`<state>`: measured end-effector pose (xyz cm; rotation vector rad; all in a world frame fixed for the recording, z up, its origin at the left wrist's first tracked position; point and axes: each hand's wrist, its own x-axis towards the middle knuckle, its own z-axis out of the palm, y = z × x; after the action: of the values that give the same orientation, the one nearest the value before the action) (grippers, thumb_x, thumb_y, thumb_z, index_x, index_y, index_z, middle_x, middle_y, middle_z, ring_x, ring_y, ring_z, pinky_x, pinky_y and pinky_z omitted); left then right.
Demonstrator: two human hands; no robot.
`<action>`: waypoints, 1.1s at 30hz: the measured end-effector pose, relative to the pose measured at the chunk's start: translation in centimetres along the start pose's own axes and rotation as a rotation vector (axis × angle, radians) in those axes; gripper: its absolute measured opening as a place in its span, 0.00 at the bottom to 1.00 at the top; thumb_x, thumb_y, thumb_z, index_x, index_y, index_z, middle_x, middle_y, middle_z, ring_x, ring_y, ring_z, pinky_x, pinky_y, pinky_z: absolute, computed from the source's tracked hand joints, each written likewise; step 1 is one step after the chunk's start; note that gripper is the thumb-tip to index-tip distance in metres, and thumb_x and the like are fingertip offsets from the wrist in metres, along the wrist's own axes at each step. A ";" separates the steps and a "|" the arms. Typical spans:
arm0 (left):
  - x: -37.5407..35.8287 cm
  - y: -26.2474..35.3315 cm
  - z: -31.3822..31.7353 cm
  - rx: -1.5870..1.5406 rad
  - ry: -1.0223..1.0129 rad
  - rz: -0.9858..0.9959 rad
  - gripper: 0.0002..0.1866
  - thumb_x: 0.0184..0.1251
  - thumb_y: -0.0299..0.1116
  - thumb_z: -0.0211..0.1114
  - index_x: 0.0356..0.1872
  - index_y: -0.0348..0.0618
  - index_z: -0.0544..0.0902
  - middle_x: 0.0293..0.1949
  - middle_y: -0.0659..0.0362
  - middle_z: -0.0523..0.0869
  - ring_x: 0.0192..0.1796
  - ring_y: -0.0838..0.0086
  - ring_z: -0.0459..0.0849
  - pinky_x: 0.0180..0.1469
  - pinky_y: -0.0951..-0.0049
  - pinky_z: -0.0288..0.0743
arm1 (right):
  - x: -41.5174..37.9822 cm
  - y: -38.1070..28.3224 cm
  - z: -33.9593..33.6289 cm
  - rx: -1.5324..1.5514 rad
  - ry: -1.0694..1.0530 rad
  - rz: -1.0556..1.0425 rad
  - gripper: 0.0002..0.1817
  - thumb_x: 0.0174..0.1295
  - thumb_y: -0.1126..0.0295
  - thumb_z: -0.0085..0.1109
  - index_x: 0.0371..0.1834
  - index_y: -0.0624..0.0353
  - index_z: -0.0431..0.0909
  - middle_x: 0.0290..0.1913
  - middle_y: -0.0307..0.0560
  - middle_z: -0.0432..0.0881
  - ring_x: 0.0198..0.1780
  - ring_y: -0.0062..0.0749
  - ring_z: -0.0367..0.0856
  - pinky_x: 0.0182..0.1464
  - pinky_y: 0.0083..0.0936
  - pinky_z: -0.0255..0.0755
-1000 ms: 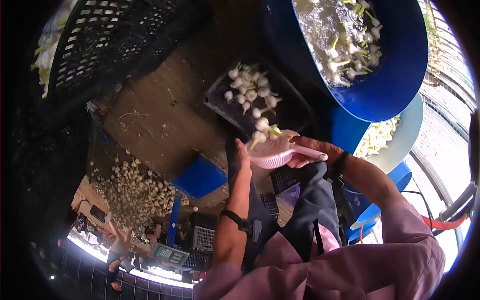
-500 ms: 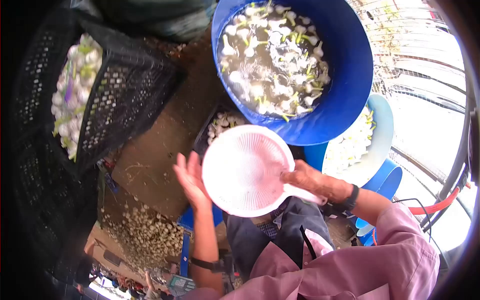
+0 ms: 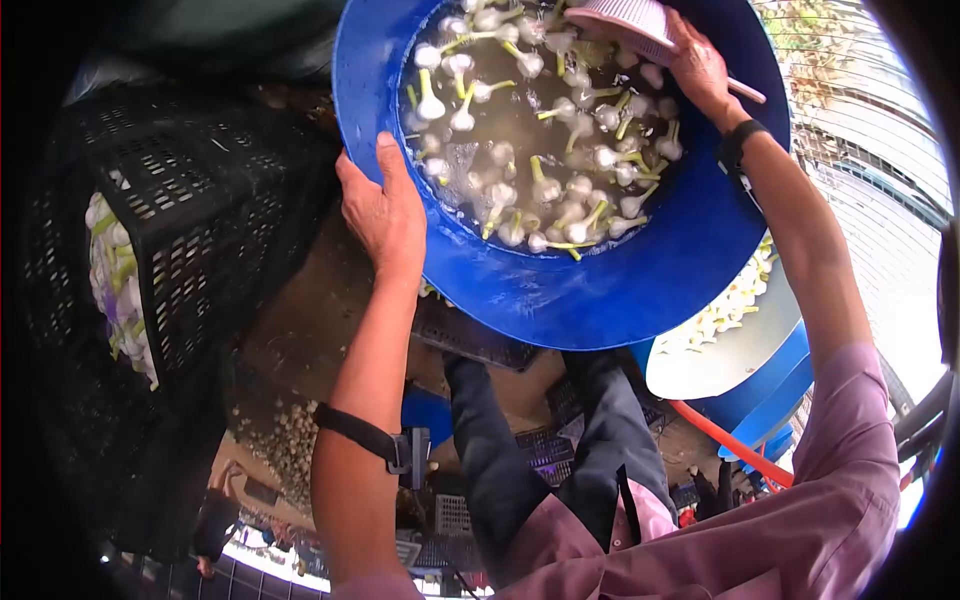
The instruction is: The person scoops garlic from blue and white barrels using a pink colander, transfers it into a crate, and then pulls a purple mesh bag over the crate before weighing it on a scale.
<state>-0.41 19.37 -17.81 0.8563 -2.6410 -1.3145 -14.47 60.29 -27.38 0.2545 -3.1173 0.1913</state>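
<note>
My right hand (image 3: pixel 698 68) is closed round the pink plastic colander (image 3: pixel 632 22) near its handle. The colander is tilted into the far side of a large blue tub (image 3: pixel 560 315), down at the water. Several white garlic bulbs (image 3: pixel 545 188) with short green stems float in the cloudy water. My left hand (image 3: pixel 388 215) grips the tub's left rim, thumb on the inner side; its other fingers are partly hidden. What the colander holds is out of sight.
Left of the tub stands a black perforated crate (image 3: pixel 200 205) holding more bulbs (image 3: pixel 120 270). A pale basin (image 3: pixel 690 372) with trimmed pieces sits at lower right, beside an orange hose (image 3: pixel 735 445). Loose bulbs (image 3: pixel 270 445) lie on the floor at lower left.
My right hand has carried the colander from in front of me up and away into the tub. My left hand has gone from open beside the colander to the tub's rim.
</note>
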 end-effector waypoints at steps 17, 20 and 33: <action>0.6 0.2 1.0 0.001 -0.027 -0.065 0.28 0.75 0.50 0.60 0.58 0.31 0.76 0.51 0.44 0.85 0.54 0.56 0.84 0.59 0.59 0.73 | -16.0 -8.1 19.3 0.417 -0.611 -0.083 0.31 0.54 0.71 0.52 0.66 0.47 0.76 0.48 0.61 0.84 0.50 0.61 0.82 0.55 0.46 0.77; 0.7 -0.5 0.8 0.025 -0.015 0.019 0.28 0.75 0.48 0.59 0.60 0.31 0.73 0.48 0.42 0.87 0.51 0.50 0.86 0.53 0.55 0.76 | -15.9 -10.6 18.5 0.587 -0.646 -0.036 0.31 0.54 0.72 0.53 0.66 0.47 0.77 0.49 0.62 0.84 0.47 0.59 0.83 0.54 0.43 0.78; 0.9 -1.3 -0.1 0.090 -0.027 0.054 0.29 0.75 0.53 0.57 0.57 0.32 0.77 0.47 0.40 0.86 0.51 0.47 0.85 0.55 0.53 0.75 | -14.0 -12.2 7.2 1.051 -0.848 0.244 0.30 0.56 0.56 0.70 0.60 0.61 0.81 0.41 0.45 0.89 0.42 0.22 0.80 0.49 0.29 0.76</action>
<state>-0.49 18.19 -18.90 0.7765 -2.7427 -1.2113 1.34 49.68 -33.27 -0.1052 -3.3611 2.2331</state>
